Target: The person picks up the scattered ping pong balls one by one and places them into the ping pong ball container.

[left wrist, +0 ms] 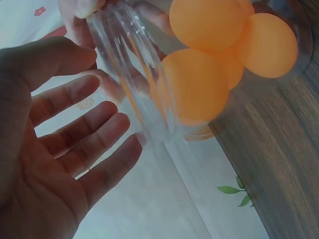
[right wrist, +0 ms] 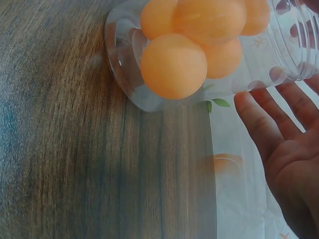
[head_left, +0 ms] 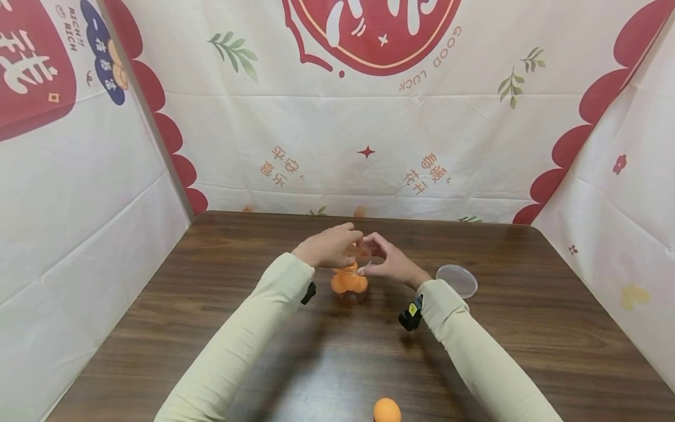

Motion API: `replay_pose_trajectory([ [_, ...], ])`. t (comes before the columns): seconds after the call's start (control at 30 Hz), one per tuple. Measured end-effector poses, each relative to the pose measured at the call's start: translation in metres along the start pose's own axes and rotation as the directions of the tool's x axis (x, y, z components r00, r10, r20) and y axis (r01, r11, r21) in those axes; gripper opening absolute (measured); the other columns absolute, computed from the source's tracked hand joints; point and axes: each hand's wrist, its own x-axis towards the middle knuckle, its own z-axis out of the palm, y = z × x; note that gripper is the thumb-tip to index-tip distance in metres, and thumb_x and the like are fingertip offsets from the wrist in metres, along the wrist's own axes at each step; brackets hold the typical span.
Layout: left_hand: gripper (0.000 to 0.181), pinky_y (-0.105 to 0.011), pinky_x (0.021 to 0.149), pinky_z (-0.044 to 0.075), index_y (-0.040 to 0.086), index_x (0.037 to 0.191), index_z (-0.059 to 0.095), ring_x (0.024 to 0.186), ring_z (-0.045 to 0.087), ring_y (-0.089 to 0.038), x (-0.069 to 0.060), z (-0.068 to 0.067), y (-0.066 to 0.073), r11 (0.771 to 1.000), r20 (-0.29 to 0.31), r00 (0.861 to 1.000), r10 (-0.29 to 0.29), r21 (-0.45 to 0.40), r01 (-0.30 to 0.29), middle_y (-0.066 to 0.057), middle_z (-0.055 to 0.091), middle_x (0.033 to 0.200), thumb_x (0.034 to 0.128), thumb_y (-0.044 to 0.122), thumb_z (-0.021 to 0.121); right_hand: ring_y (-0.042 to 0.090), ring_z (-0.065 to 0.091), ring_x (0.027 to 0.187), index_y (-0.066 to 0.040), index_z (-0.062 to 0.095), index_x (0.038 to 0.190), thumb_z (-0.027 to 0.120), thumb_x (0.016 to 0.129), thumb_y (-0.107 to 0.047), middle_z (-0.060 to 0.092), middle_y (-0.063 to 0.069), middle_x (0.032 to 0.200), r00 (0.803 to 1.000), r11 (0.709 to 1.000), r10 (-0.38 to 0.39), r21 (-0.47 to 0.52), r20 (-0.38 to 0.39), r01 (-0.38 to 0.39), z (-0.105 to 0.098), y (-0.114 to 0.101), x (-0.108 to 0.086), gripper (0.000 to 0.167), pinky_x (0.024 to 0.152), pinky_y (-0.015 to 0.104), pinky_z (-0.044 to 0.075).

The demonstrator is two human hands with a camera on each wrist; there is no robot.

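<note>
A clear plastic jar [head_left: 350, 295] with several orange balls [right wrist: 173, 66] inside stands on the table. My right hand [head_left: 391, 265] holds the jar near its mouth, thumb on the near side and fingers along the far side. At the left of the mouth is my left hand [head_left: 331, 245], its fingers loosely bent. In the left wrist view its fingertips [left wrist: 132, 144] are close to the ridged rim [left wrist: 142, 74], and nothing is visible in the palm. Whether they touch the rim I cannot tell.
A clear round lid [head_left: 457, 281] lies right of the jar, beside the right wrist. One loose orange ball [head_left: 387, 410] is at the near edge of the view. Printed cloth [head_left: 337, 129] hangs behind and at both sides of the brown wooden table [head_left: 174, 316].
</note>
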Motion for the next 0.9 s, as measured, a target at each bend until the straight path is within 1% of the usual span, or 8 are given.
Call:
replay_pose_trajectory([
  [0.1, 0.031, -0.031, 0.082, 0.050, 0.005, 0.118, 0.061, 0.092, 0.058, -0.020, -0.002, -0.003, -0.001, 1.000, -0.003, 1.000, -0.014, -0.007, 0.014, -0.012, 0.057, 0.110, 0.0874, 0.011, 0.065, 0.036, 0.045, 0.127, -0.014, 0.045, 0.125, 0.076, 0.081, -0.018, 0.046, 0.014, 0.137, 1.000, 1.000, 0.020, 0.013, 0.001, -0.020, 0.000, -0.001, -0.001, 0.054, 0.098, 0.052, 0.042],
  [0.27, 0.029, -0.031, 0.077, 0.049, 0.006, 0.117, 0.060, 0.087, 0.055, -0.019, -0.005, -0.008, -0.006, 0.998, 0.012, 0.998, -0.067, 0.001, 0.067, -0.012, 0.056, 0.108, 0.0884, 0.013, 0.064, 0.033, 0.042, 0.132, -0.013, 0.045, 0.127, 0.076, 0.081, -0.018, 0.042, 0.008, 0.144, 0.999, 0.998, 0.051, 0.044, -0.004, -0.051, 0.000, -0.001, -0.002, 0.056, 0.103, 0.056, 0.036],
  [0.4, 0.028, -0.031, 0.074, 0.047, 0.007, 0.115, 0.060, 0.083, 0.053, -0.018, -0.010, -0.010, -0.013, 0.995, 0.006, 0.995, -0.096, 0.037, 0.095, -0.009, 0.056, 0.106, 0.0880, 0.014, 0.064, 0.033, 0.043, 0.131, -0.010, 0.045, 0.129, 0.076, 0.080, -0.017, 0.042, 0.009, 0.145, 0.999, 0.999, 0.034, 0.030, -0.013, -0.034, 0.001, -0.001, -0.002, 0.059, 0.104, 0.056, 0.036],
  [0.5, 0.026, -0.032, 0.075, 0.048, 0.008, 0.113, 0.060, 0.084, 0.054, -0.018, -0.016, -0.009, -0.020, 0.992, -0.008, 0.993, -0.120, 0.046, 0.120, -0.008, 0.056, 0.104, 0.0878, 0.015, 0.064, 0.034, 0.044, 0.130, -0.010, 0.045, 0.128, 0.077, 0.079, -0.016, 0.043, 0.012, 0.143, 1.000, 0.999, 0.022, 0.025, -0.017, -0.022, 0.003, 0.000, 0.000, 0.059, 0.104, 0.056, 0.036],
  [0.63, 0.025, -0.035, 0.081, 0.050, 0.008, 0.111, 0.060, 0.091, 0.058, -0.021, -0.026, -0.006, -0.029, 0.990, -0.033, 0.991, -0.127, 0.049, 0.129, -0.009, 0.057, 0.106, 0.0887, 0.018, 0.064, 0.034, 0.044, 0.130, -0.010, 0.046, 0.128, 0.077, 0.078, -0.015, 0.044, 0.012, 0.143, 0.999, 0.999, 0.026, 0.027, -0.025, -0.026, 0.003, 0.000, 0.000, 0.059, 0.106, 0.055, 0.035],
  [0.77, 0.029, -0.037, 0.084, 0.050, 0.007, 0.116, 0.059, 0.097, 0.060, -0.024, -0.037, -0.004, -0.034, 0.989, -0.029, 0.990, -0.138, 0.043, 0.139, -0.010, 0.057, 0.111, 0.0889, 0.018, 0.063, 0.034, 0.044, 0.130, -0.009, 0.046, 0.127, 0.078, 0.078, -0.016, 0.043, 0.011, 0.144, 0.999, 0.999, 0.029, 0.028, -0.029, -0.029, 0.002, 0.000, 0.000, 0.059, 0.107, 0.055, 0.033],
  [0.9, 0.031, -0.038, 0.086, 0.050, 0.007, 0.118, 0.058, 0.098, 0.060, -0.024, -0.046, -0.001, -0.038, 0.988, -0.020, 0.989, -0.149, 0.032, 0.150, -0.013, 0.057, 0.116, 0.0888, 0.017, 0.063, 0.034, 0.045, 0.130, -0.010, 0.046, 0.127, 0.078, 0.078, -0.016, 0.042, 0.011, 0.145, 0.999, 0.999, 0.030, 0.039, -0.027, -0.029, 0.002, 0.001, 0.001, 0.059, 0.107, 0.054, 0.033],
])
